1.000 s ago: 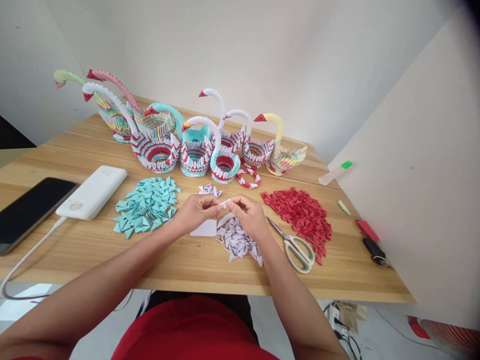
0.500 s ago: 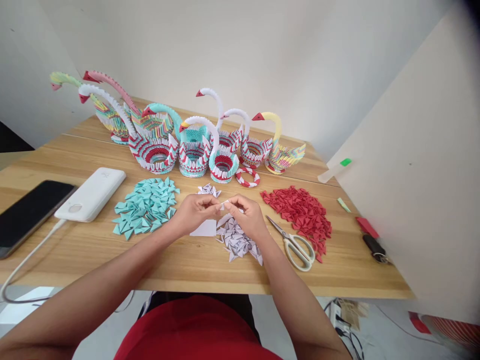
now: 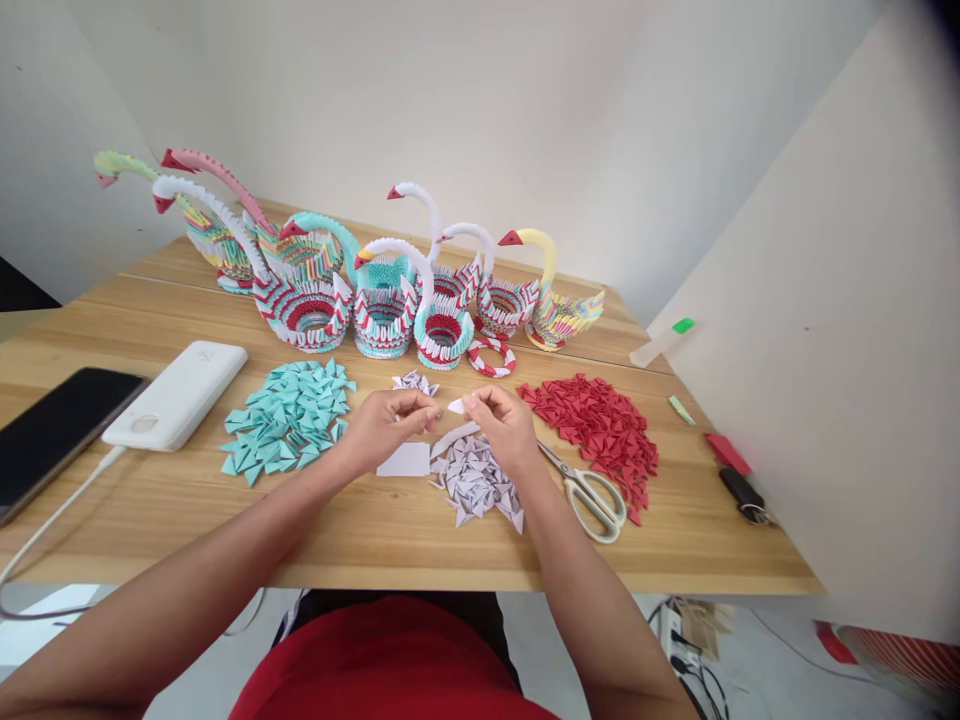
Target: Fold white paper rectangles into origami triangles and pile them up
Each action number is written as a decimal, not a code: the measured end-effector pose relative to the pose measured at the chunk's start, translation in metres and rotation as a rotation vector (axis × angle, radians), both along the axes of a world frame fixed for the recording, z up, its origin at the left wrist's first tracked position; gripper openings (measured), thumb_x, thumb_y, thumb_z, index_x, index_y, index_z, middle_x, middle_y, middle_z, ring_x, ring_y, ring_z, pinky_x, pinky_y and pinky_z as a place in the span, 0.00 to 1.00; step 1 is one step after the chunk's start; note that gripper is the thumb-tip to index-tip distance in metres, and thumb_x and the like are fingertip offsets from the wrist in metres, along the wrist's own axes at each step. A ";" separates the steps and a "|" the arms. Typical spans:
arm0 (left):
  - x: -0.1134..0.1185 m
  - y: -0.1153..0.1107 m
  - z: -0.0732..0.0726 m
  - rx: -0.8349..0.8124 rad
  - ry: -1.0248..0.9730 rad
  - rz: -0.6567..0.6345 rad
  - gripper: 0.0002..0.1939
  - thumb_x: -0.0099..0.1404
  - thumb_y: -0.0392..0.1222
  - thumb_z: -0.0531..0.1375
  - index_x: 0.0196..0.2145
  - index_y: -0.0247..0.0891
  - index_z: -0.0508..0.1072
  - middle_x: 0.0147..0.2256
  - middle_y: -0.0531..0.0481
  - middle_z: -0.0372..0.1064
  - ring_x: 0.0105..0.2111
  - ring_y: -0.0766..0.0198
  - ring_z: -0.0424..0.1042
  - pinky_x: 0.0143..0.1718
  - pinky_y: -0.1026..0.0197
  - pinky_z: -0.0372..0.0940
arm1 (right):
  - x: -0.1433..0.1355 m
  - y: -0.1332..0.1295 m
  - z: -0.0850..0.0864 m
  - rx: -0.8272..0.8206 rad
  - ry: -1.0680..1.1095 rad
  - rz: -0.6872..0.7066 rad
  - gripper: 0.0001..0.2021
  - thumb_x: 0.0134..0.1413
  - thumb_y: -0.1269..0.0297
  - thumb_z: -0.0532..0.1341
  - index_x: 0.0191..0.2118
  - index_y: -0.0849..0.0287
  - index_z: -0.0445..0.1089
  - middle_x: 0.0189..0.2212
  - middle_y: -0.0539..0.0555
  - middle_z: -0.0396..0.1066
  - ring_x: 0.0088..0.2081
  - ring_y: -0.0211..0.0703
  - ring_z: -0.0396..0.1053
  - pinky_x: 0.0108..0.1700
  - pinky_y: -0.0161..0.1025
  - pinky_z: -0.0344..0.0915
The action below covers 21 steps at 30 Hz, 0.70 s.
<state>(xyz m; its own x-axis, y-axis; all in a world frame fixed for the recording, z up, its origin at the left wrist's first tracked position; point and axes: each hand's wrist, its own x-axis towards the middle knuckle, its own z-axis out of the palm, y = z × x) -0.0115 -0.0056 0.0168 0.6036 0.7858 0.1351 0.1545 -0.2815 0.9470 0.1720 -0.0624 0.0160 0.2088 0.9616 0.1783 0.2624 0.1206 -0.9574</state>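
Note:
Over the middle of the table, my right hand (image 3: 504, 425) pinches a small white folded paper triangle (image 3: 457, 407) between thumb and fingers. Its point faces my left hand (image 3: 394, 425), which is closed with thumb and fingertips together, a short gap away; no paper shows in it. Below my right hand lies a pile of white folded paper triangles (image 3: 480, 482), with a curved white strip (image 3: 454, 438) at its upper edge. A white paper slip (image 3: 403, 460) lies flat under my left hand. Behind the hands is a smaller heap of white pieces (image 3: 415, 382).
A turquoise triangle pile (image 3: 289, 420) lies left, a red one (image 3: 600, 430) right, beside scissors (image 3: 592, 500). Several paper swans (image 3: 307, 310) and a red-white ring (image 3: 492, 357) stand behind. A phone (image 3: 60, 435), power bank (image 3: 180, 395) and green-tipped strip (image 3: 664, 342) lie farther out.
My hands have parted slightly. The white triangle, held between both hands before, now sits in my right hand alone. The view has shifted a little.

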 end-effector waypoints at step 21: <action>0.005 -0.004 -0.006 -0.069 -0.103 0.007 0.09 0.57 0.44 0.63 0.26 0.35 0.77 0.24 0.52 0.72 0.26 0.66 0.69 0.28 0.67 0.65 | -0.006 -0.002 0.001 -0.003 -0.023 0.102 0.11 0.52 0.57 0.62 0.26 0.58 0.67 0.20 0.46 0.62 0.22 0.33 0.58 0.26 0.33 0.56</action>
